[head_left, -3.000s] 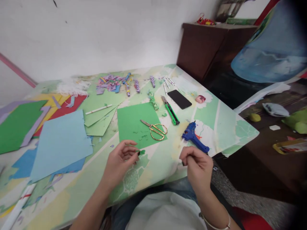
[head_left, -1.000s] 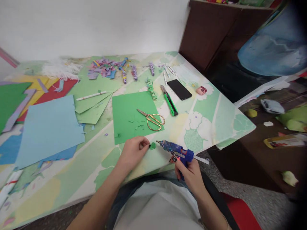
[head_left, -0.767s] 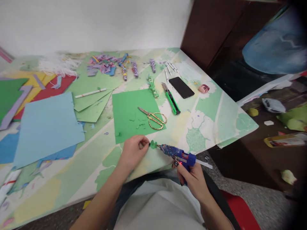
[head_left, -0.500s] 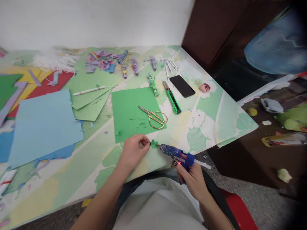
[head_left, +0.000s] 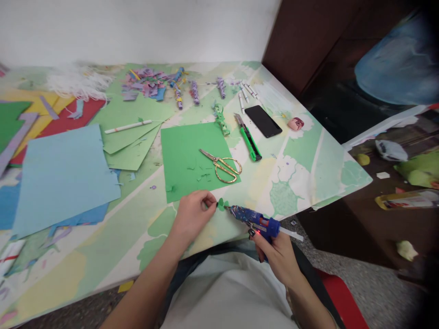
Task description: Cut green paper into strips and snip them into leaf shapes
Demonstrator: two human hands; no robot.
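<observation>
Lifted off the table (head_left: pixel 302 155) since earlier and now clenched in right hand (head_left: pixel 277 256), blue glue gun (head_left: pixel 255 220) with nozzle tip at small green cutout (head_left: pixel 222 204) pinched by left hand (head_left: pixel 192 214) near table's front edge, so gluing apparently under way.

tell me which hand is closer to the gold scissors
Left. The left hand pinches a small green paper piece just in front of the scissors; the right hand is farther back, nearer the body, holding the blue glue gun.
</observation>
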